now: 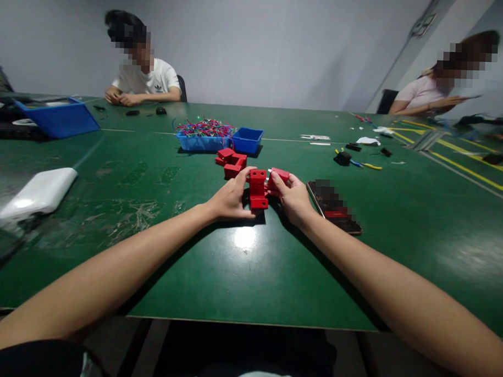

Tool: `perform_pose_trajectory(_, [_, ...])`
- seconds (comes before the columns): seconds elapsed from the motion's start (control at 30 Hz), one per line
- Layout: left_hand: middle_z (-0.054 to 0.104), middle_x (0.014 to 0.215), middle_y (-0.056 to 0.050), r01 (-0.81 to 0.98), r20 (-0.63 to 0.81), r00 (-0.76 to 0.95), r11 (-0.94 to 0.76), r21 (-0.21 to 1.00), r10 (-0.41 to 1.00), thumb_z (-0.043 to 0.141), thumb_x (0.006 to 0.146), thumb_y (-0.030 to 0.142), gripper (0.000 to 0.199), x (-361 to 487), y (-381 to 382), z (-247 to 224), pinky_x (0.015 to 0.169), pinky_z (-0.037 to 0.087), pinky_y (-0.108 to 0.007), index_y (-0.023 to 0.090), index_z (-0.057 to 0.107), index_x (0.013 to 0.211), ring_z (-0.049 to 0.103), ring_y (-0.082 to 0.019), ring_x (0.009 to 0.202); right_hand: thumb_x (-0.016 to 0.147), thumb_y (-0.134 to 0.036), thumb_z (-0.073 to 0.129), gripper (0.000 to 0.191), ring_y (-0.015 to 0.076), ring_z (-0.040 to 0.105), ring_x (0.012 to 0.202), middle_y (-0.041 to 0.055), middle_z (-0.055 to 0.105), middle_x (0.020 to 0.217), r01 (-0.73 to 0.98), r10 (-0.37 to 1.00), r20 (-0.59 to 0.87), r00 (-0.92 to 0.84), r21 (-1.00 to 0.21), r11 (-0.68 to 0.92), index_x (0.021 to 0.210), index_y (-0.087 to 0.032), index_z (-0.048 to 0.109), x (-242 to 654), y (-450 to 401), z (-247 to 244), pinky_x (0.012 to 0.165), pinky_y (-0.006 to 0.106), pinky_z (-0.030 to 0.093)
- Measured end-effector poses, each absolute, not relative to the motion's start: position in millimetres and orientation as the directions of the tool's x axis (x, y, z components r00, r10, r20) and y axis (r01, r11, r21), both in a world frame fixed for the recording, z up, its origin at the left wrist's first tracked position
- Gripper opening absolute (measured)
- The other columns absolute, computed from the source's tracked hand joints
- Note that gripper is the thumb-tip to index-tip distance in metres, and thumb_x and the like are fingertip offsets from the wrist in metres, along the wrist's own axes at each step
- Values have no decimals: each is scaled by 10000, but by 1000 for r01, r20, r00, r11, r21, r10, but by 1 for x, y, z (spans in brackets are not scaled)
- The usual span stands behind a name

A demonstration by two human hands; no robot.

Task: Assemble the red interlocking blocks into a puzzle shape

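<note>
Green tabletop (248, 287) is stretching toward a pale wall (256, 51). Near its middle, the left hand (226, 201) is grasping a notched red block (258, 190) by its side, apparently leaving the holed face exposed; its long axis is running away from the wearer, two-holed end pointing farther off. The right hand (294, 198) is pinching another red piece (280, 174) just beside it. Spare red blocks (234, 170) are lying beyond, seemingly within easy reach.

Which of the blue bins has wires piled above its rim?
The middle bin, heaped with colourful wires. The small bin to its right and the large bin at far left show no such pile.
</note>
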State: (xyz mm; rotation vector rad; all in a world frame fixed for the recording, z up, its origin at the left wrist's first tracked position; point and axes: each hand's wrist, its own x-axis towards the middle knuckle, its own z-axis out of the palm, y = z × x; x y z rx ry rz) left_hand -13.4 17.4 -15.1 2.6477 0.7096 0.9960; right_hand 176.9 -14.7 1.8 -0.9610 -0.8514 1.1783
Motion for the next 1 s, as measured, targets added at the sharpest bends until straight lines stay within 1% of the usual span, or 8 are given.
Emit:
perform_pose_trajectory(0.13, [461, 1464, -238, 360, 561, 651, -858, 365, 512, 818, 623, 383, 1127, -14, 18, -16, 1074, 475, -571, 189, 171, 1526, 555, -411, 1299, 662, -393, 860, 408, 122, 684, 679, -16, 721, 779, -323, 978, 71, 196, -937, 133, 934, -173, 651, 179, -16, -1, 669, 260, 581])
perform_pose_trajectory(0.27, [470, 1450, -254, 364, 550, 649, -849, 382, 525, 812, 626, 386, 1109, -14, 18, -15, 1057, 484, -578, 168, 186, 1515, 577, -417, 1268, 634, -255, 858, 367, 113, 678, 666, -24, 721, 787, -323, 980, 79, 182, -937, 135, 914, -178, 633, 180, -15, -2, 684, 255, 572])
perform_pose_trajectory(0.4, [465, 1451, -264, 362, 550, 651, -850, 382, 524, 814, 623, 390, 1105, -14, 18, -15, 1055, 477, -591, 160, 196, 1510, 567, -426, 1278, 727, -168, 701, 206, 119, 689, 639, -24, 705, 760, -344, 972, -6, 234, -936, 77, 909, -182, 605, 178, -14, 4, 553, 205, 513])
perform_pose_trajectory(0.5, [471, 1453, -255, 361, 553, 649, -851, 380, 522, 819, 618, 383, 1111, -14, 18, -14, 1052, 477, -594, 177, 195, 1513, 568, -419, 1275, 680, -82, 554, 191, 116, 664, 574, -34, 678, 675, -381, 964, -95, 248, -925, 6, 834, -194, 565, 178, -14, 9, 484, 187, 454])
perform_pose_trajectory(0.6, [477, 1446, -252, 373, 549, 652, -852, 368, 523, 815, 629, 393, 1107, -14, 17, -14, 1045, 483, -591, 179, 184, 1513, 574, -415, 1266, 607, -82, 492, 210, 114, 604, 499, -34, 652, 611, -424, 965, -130, 227, -906, -23, 773, -199, 546, 180, -16, 13, 449, 198, 414])
perform_pose_trajectory(0.73, [449, 1462, -273, 372, 549, 661, -858, 353, 512, 808, 643, 414, 1096, -14, 17, -14, 1058, 475, -594, 151, 185, 1504, 549, -430, 1295, 558, -104, 471, 186, 100, 519, 438, -39, 611, 567, -491, 966, -128, 223, -871, -2, 706, -200, 529, 180, -20, 16, 431, 210, 382])
perform_pose_trajectory(0.9, [444, 1464, -268, 373, 559, 660, -864, 338, 503, 807, 646, 406, 1108, -14, 18, -15, 1054, 474, -597, 158, 167, 1516, 554, -423, 1286, 555, -132, 445, 150, 101, 470, 403, -20, 587, 523, -557, 974, -157, 165, -830, -39, 671, -200, 512, 180, -21, 20, 408, 217, 341])
perform_pose_trajectory(1.0, [444, 1468, -259, 373, 566, 656, -866, 333, 499, 806, 645, 390, 1109, -14, 18, -16, 1048, 481, -589, 172, 160, 1519, 560, -414, 1280, 597, -138, 432, 116, 103, 461, 385, -15, 572, 503, -588, 974, -178, 139, -806, -64, 671, -202, 496, 181, -20, 21, 400, 220, 335])
